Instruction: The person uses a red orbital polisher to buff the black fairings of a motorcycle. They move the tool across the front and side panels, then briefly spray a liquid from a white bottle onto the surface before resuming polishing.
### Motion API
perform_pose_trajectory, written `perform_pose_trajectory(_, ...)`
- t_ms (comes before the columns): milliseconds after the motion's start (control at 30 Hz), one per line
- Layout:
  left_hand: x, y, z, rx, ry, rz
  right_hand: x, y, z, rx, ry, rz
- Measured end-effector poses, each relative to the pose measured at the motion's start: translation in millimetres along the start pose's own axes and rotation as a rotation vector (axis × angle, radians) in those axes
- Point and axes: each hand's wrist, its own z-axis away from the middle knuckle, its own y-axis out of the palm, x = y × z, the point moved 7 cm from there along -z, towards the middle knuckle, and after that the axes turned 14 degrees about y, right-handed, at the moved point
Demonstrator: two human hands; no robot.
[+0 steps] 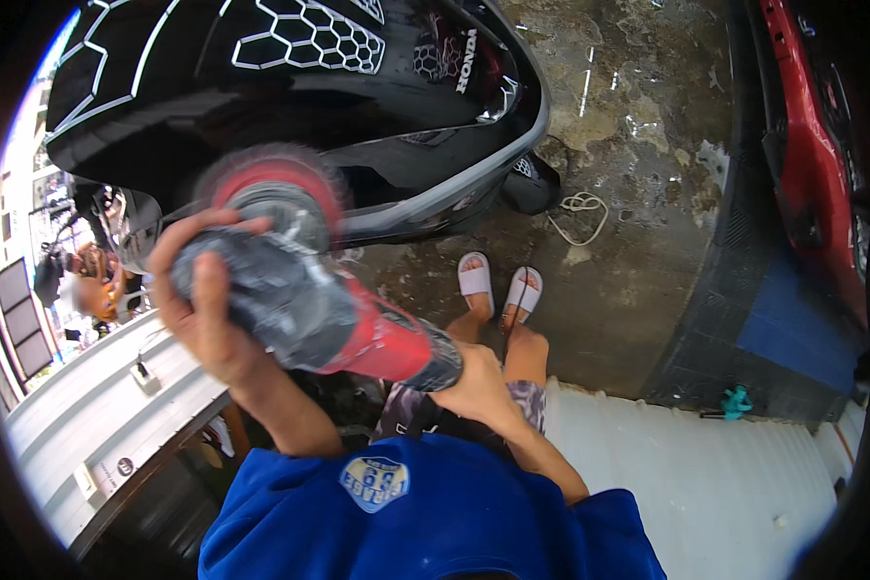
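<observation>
A red and black power polisher (377, 333) with white residue on its head is held in both my hands. My left hand (203, 290) wraps around the dark head of the machine, with fingers over its top. My right hand (475, 380) grips the black rear end of the handle. The round red pad (279, 177) is blurred at its rim and lies over the lower side of a glossy black Honda car body (210, 109); whether it touches the paint I cannot tell. Hexagon-shaped light reflections show on the black paint.
A coiled pale cord (583, 206) lies on the wet, stained concrete floor. To the right stands a red car part (805, 145) beside a blue mat (797, 326). A teal tool (736, 402) lies near a white corrugated panel (681, 471). A person (105, 293) is in the background.
</observation>
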Motion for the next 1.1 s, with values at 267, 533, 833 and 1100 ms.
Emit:
perform_pose_trajectory(267, 9.7, -103.1, 50.2, -0.432, -0.077, 0.206, 33.8, 11.8, -35.7, -0.085, -0.227, 0.336)
perform_pose_trajectory(533, 26.8, -24.1, 121.4, -0.652, -0.148, 0.161, -1.8, -84.0, -66.9, 0.026, -0.189, 0.605)
perform_pose_trajectory(833, 43.7, 122.0, 172.4, -0.774, -0.130, 0.052, -67.2, -219.2, -123.1, 0.058, -0.246, 0.728)
perform_pose_trajectory(1100, 56.2, 209.2, 172.5, -0.630, -0.107, -0.097, -103.7, -282.5, -165.9, 0.071, -0.041, 0.595)
